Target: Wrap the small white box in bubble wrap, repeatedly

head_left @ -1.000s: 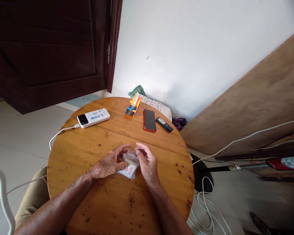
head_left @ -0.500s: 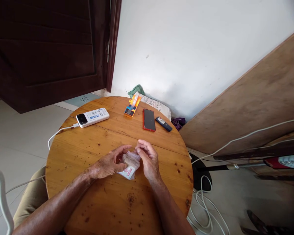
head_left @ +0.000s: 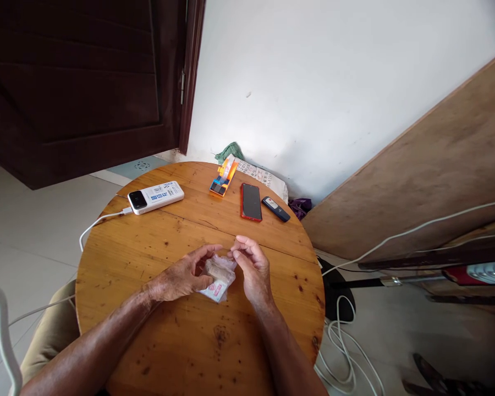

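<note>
A small clear plastic bag (head_left: 220, 276) with a white and pink printed packet inside lies on the round wooden table (head_left: 148, 258). My left hand (head_left: 188, 275) is curved round the bag's left side, its thumb pressing on the packet and its fingers bent over the upper edge. At the bag's upper right corner, my right hand (head_left: 253, 268) pinches the thin plastic between thumb and index finger. The other right fingers are curled above.
A white power bank (head_left: 159, 197) with a cable sits at the back left. Further back are an orange tape dispenser (head_left: 224, 179), a red-edged phone (head_left: 251, 202) and a dark remote-like device (head_left: 275, 209). Loose white cable (head_left: 342, 341) lies on the floor at right.
My right hand has shifted slightly to the right, at the bag's corner. My left hand stays in place on the bag.
</note>
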Action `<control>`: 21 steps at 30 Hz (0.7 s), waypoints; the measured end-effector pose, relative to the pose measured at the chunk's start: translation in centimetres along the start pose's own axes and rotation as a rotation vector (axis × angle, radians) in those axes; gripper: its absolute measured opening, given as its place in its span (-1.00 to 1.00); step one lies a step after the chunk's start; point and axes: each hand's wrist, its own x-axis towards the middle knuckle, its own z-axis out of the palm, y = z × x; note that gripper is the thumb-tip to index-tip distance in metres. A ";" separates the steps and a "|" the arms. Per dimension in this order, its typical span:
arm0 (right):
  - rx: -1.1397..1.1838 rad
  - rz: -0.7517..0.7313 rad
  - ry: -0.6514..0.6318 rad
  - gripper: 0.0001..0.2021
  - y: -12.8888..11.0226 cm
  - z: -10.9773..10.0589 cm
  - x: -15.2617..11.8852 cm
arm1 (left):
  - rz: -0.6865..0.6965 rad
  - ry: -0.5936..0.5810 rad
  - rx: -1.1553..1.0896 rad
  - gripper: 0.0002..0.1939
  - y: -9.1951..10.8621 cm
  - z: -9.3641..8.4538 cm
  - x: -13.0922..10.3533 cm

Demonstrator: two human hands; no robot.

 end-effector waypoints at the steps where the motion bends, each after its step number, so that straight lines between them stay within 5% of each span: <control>1: -0.020 -0.012 -0.012 -0.71 -0.1 0.0 -0.1 | 0.002 0.002 0.010 -0.19 0.0 0.0 0.0; 7: -0.037 -0.058 -0.053 -0.63 -0.5 -0.3 -0.2 | 0.005 0.006 0.070 -0.23 0.2 0.1 -0.3; 14: -0.031 0.148 -0.187 -0.41 -0.8 -2.4 0.6 | 0.017 -0.018 0.032 -0.24 0.4 0.2 -0.3; 21: -0.100 0.166 -0.157 -0.55 -0.5 -1.2 0.1 | -0.026 0.037 0.091 -0.24 0.3 0.3 -0.4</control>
